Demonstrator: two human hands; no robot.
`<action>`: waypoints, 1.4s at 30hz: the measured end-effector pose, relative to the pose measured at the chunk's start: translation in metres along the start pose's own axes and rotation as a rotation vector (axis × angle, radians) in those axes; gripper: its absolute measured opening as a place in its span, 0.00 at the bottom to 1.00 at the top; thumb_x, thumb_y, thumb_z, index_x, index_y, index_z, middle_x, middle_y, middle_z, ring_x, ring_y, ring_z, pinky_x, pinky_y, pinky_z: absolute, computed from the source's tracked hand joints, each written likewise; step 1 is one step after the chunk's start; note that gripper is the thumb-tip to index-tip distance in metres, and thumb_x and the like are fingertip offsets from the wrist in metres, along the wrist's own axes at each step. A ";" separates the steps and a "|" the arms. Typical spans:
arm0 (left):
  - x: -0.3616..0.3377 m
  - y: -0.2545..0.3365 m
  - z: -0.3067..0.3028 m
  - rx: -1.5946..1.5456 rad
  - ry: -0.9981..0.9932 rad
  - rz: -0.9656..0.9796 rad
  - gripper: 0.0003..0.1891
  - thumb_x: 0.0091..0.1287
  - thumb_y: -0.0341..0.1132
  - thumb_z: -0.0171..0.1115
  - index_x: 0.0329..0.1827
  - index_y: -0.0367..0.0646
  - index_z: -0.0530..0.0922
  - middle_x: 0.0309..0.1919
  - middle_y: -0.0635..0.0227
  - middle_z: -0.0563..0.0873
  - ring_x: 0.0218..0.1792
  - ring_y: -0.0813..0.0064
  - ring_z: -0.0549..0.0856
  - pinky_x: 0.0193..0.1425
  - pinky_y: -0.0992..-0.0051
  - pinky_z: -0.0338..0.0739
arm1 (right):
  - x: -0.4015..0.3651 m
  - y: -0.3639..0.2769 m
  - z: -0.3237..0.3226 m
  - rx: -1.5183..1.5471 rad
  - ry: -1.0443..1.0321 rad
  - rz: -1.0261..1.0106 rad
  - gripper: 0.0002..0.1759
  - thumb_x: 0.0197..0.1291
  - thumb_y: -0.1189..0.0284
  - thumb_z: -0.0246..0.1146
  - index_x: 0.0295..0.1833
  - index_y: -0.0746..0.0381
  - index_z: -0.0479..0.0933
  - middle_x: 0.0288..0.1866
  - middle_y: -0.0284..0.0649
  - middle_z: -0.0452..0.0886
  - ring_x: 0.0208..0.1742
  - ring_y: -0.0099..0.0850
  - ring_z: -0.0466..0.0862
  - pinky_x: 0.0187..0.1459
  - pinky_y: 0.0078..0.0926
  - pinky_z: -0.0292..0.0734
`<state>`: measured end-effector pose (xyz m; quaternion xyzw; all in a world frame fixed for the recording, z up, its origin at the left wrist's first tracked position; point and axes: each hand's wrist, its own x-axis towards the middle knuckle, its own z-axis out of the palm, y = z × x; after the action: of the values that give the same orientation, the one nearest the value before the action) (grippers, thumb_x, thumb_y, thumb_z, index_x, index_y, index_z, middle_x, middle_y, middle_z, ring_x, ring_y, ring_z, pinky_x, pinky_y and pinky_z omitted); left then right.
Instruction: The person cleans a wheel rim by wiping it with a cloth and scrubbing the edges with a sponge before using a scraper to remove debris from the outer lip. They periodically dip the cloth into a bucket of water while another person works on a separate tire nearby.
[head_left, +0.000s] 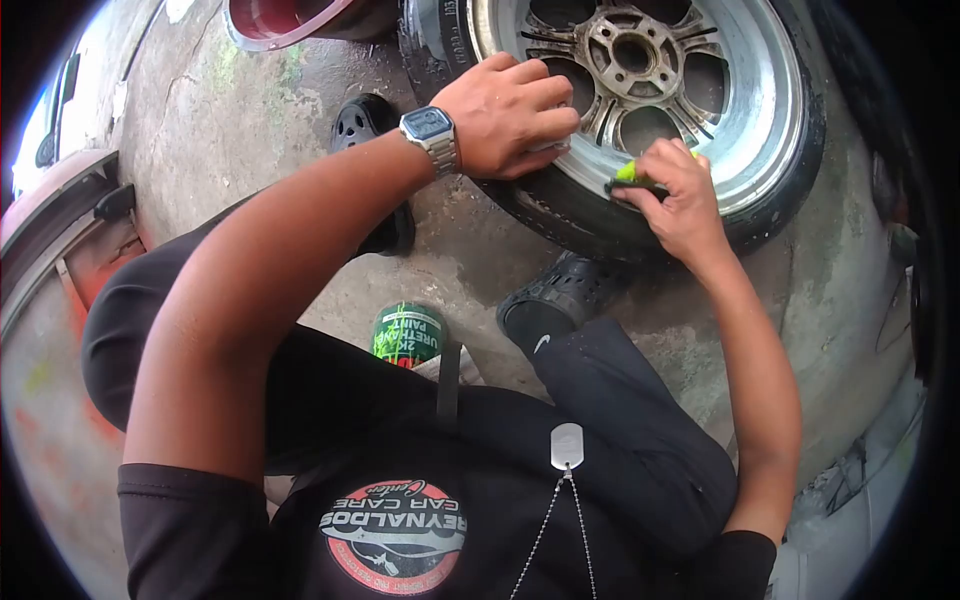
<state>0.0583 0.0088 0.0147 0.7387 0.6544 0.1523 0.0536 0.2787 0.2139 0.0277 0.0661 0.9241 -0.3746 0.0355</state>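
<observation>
The wheel (pixel 632 58) is on the concrete floor (pixel 250 130) in front of me, its spoked face toward me, with the red container (pixel 268 40) beyond its left side and the green paint can (pixel 407 335) near my legs. My right hand (pixel 680 195) has a narrow grip on a dark and yellow-green tool (pixel 627 178) at the rim's near edge; my left hand (pixel 508 115) curls over the near-left edge, though I can't tell how firmly it grips.
</observation>
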 end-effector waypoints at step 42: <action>-0.005 -0.005 0.011 -0.027 0.100 0.007 0.13 0.70 0.47 0.70 0.51 0.56 0.79 0.49 0.72 0.81 0.54 0.68 0.83 0.57 0.64 0.78 | -0.045 0.052 -0.056 -0.335 0.152 0.015 0.15 0.45 0.73 0.81 0.40 0.63 0.88 0.44 0.39 0.82 0.51 0.41 0.81 0.55 0.41 0.75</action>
<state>0.0559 0.0055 0.0022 0.7318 0.6515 0.1978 0.0302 0.3304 0.2854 0.0375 0.0943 0.9731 -0.2092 -0.0211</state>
